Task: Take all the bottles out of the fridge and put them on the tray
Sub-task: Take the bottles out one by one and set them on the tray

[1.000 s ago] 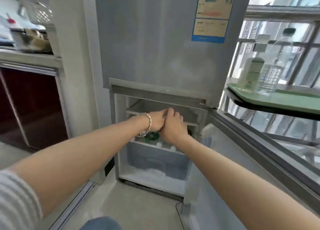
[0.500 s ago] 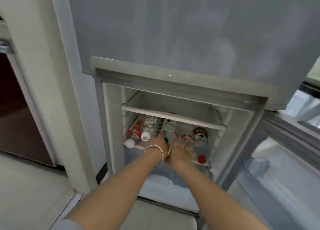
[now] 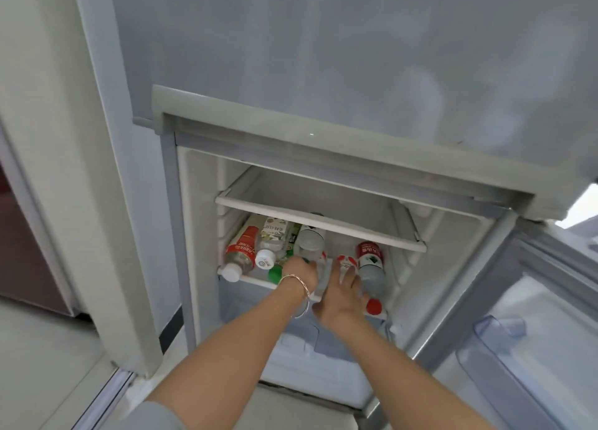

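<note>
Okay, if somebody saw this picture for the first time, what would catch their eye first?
Two bare arms reach into the open fridge, where the left hand, a thin bracelet at its wrist, and the right hand meet mid-shelf. Bottles lie on their sides around them: a red-labelled bottle at the left end, a red-capped bottle just right of the right hand.

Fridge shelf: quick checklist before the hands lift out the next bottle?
1. Fridge door open: ok.
2. Path out under the upper shelf free: ok.
3. Left hand grip on a bottle: cannot tell, fingers hidden.
4. Right hand grip on the red-capped bottle: not ok, fingers straight beside it.
5. Room on the tray: cannot tell, out of view.
</note>
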Action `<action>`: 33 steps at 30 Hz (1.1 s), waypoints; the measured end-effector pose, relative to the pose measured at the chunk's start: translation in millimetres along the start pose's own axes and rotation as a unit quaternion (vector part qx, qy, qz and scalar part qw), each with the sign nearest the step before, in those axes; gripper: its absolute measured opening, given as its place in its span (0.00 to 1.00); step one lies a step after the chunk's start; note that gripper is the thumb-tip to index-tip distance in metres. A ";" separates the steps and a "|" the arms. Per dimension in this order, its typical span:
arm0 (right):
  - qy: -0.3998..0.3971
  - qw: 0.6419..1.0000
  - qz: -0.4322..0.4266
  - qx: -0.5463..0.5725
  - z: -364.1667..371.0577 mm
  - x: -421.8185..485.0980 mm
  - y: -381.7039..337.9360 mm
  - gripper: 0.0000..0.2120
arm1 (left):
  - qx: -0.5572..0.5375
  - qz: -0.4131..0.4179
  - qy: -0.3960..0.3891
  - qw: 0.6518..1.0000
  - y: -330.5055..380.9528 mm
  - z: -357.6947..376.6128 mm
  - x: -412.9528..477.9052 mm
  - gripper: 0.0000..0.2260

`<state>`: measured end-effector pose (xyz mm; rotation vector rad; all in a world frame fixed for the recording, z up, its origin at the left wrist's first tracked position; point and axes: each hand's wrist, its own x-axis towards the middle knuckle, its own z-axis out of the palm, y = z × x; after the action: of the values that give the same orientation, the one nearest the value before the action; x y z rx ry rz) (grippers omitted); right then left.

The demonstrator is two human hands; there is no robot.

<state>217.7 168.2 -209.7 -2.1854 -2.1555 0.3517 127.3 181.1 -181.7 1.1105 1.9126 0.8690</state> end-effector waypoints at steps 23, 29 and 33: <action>-0.125 0.958 -0.048 0.252 -172.8 -146.8 7.8 0.40 | 0.255 0.200 0.177 0.929 148.7 -104.0 -238.1 0.15; -0.100 0.929 -0.132 0.331 -211.4 -162.5 43.3 0.65 | 0.225 0.299 0.291 0.881 215.6 -113.7 -319.9 0.15; -0.001 0.867 -0.168 0.469 -259.7 -204.7 73.3 0.49 | 0.122 0.405 0.329 0.845 266.3 -114.6 -361.9 0.14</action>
<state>340.5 -5.1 54.1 -1.2384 -1.7169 1.0810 259.5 -60.9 191.0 2.0525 2.1099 1.6660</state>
